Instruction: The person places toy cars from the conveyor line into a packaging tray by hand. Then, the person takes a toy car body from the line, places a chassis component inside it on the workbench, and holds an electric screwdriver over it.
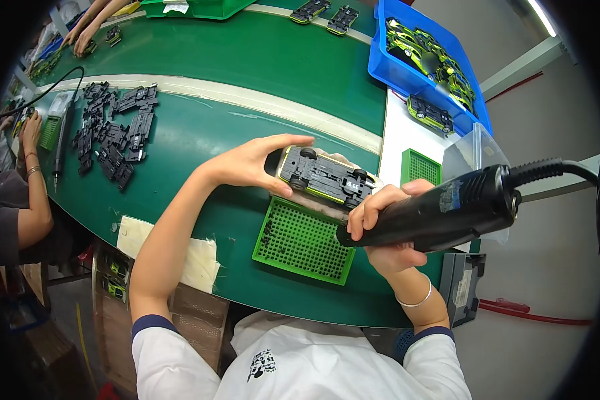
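An upside-down toy car [327,177] shows its black chassis and wheels, with a yellow-green body edge around it. It rests on a pale pad at the table. My left hand [253,162] spans the car's left end, thumb at the near side and fingers at the far side. In my right hand [388,223] is a black electric screwdriver [440,210], its cable leading off to the right. The screwdriver's front end is over the right side of a green perforated tray [307,241]. Small dark pieces, seemingly screws, sit in the tray's holes.
Loose black chassis [117,130] are piled on the left, beside another screwdriver [61,143]. A blue bin [379,57] of toy cars stands at the back right. Nearby are a clear plastic container [477,150] and a small green tray [420,167]. Other people's hands work at left.
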A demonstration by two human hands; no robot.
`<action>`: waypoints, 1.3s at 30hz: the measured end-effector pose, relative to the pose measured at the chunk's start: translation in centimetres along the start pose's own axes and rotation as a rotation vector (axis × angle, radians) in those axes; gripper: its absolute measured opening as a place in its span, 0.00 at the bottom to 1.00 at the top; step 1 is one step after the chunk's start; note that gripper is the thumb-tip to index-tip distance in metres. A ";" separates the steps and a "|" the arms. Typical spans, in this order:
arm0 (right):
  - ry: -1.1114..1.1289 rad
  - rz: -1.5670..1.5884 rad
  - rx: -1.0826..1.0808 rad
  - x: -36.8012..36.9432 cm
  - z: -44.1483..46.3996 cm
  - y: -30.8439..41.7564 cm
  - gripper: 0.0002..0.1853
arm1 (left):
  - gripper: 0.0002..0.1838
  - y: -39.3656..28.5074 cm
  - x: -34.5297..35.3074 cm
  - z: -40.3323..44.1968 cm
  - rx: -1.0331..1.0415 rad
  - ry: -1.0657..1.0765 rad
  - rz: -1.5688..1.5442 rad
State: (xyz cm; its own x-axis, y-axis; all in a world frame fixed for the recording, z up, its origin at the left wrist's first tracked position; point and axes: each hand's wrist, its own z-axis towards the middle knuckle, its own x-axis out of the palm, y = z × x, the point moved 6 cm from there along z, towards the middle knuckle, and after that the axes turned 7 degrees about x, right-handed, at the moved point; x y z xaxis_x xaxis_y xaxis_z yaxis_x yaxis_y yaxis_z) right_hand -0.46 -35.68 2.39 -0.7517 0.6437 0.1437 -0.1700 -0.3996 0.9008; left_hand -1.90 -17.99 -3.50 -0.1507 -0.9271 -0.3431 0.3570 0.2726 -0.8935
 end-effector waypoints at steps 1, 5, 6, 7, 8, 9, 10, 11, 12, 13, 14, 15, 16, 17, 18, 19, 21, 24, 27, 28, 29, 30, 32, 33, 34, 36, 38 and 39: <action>0.005 0.003 -0.006 0.0 0.2 0.3 0.43 | 0.42 0.4 0.0 0.0 -0.039 0.065 -0.052; 0.010 -0.011 -0.135 0.4 2.2 3.7 0.45 | 0.39 0.2 0.1 0.1 0.025 0.037 0.021; 0.029 0.002 -0.209 0.7 3.0 4.7 0.46 | 0.39 0.1 0.1 0.1 0.026 0.031 0.025; 0.034 0.004 -0.213 1.2 3.8 5.1 0.46 | 0.38 0.1 0.0 0.1 0.035 0.033 0.024; 0.024 -0.012 -0.204 1.8 4.8 5.3 0.46 | 0.38 0.0 0.0 0.1 0.043 0.035 0.023; 0.014 -0.029 -0.194 2.5 5.7 5.4 0.47 | 0.38 -0.1 0.0 0.0 0.043 0.029 0.027; 0.004 -0.046 -0.184 3.2 6.6 5.4 0.48 | 0.38 -0.2 -0.1 0.0 0.051 0.025 0.048; -0.006 -0.063 -0.175 3.8 7.3 5.1 0.49 | 0.38 -0.4 -0.2 0.0 0.058 0.021 0.068; 0.015 -0.084 -0.131 4.4 8.0 4.3 0.49 | 0.37 -0.4 -0.2 -0.1 0.068 0.034 0.097; 0.035 -0.105 -0.087 4.9 8.5 3.5 0.49 | 0.37 -0.6 -0.3 -0.1 0.068 0.029 0.101; 0.040 -0.103 -0.090 5.0 8.7 2.9 0.49 | 0.36 -0.7 -0.3 -0.2 0.027 0.040 0.069; 0.033 -0.125 -0.085 5.0 8.9 2.2 0.49 | 0.35 -0.6 -0.3 -0.2 -0.014 0.052 0.034; 0.024 -0.148 -0.076 5.0 9.0 1.8 0.49 | 0.31 -0.1 -0.3 -0.3 -0.063 0.050 -0.080; 0.026 -0.148 -0.073 5.1 9.1 1.7 0.49 | 0.31 -0.1 -0.4 -0.3 -0.064 0.048 -0.083; 0.035 -0.121 -0.076 5.1 9.2 1.8 0.48 | 0.29 0.0 -0.3 -0.2 -0.106 0.031 -0.137; 0.042 -0.095 -0.079 5.0 9.2 1.9 0.48 | 0.27 0.3 -0.1 -0.3 -0.149 0.015 -0.191; 0.024 -0.070 -0.072 4.5 9.2 2.2 0.48 | 0.25 0.9 0.2 -0.2 -0.103 -0.023 -0.199; -0.003 -0.055 -0.067 4.1 9.2 2.4 0.48 | 0.24 1.6 0.6 -0.3 -0.188 0.014 -0.209; 0.004 -0.057 -0.077 3.8 9.4 2.4 0.48 | 0.24 1.2 0.5 -0.1 -0.139 -0.020 -0.215; 0.022 -0.051 -0.089 3.8 9.5 2.4 0.48 | 0.25 1.4 0.5 -0.2 -0.188 -0.023 -0.224; 0.021 -0.050 -0.089 3.7 9.5 2.7 0.48 | 0.26 1.7 0.5 -0.3 -0.236 -0.027 -0.232; -0.012 -0.075 -0.092 3.6 9.6 3.2 0.48 | 0.26 1.5 0.6 -0.2 -0.238 -0.027 -0.229; -0.051 -0.093 -0.099 3.0 9.7 3.5 0.48 | 0.31 1.5 0.7 -0.1 -0.300 -0.118 -0.326; 0.008 0.070 -0.208 2.5 9.8 4.0 0.48 | 0.31 1.0 0.9 0.1 -0.303 -0.111 -0.317; 0.067 0.232 -0.320 1.9 9.8 4.7 0.48 | 0.33 0.7 1.0 0.3 -0.346 -0.136 -0.281; 0.070 0.227 -0.380 0.9 9.8 5.8 0.48 | 0.37 0.7 1.0 0.8 -0.389 -0.163 -0.230; 0.044 0.223 -0.427 0.1 9.7 7.2 0.47 | 0.37 0.8 1.1 1.2 -0.452 -0.100 -0.174; 0.036 0.234 -0.431 -0.2 9.6 7.7 0.47 | 0.38 1.0 1.1 1.4 -0.510 -0.041 -0.125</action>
State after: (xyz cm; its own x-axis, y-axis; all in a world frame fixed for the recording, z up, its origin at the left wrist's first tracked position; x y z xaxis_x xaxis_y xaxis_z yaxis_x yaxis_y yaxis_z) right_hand 4.48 -32.63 13.22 -0.8215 0.4843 0.3009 -0.2363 -0.7695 0.5934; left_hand -0.46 -19.06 -4.36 -0.1240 -0.9671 -0.2221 -0.1575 0.2402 -0.9579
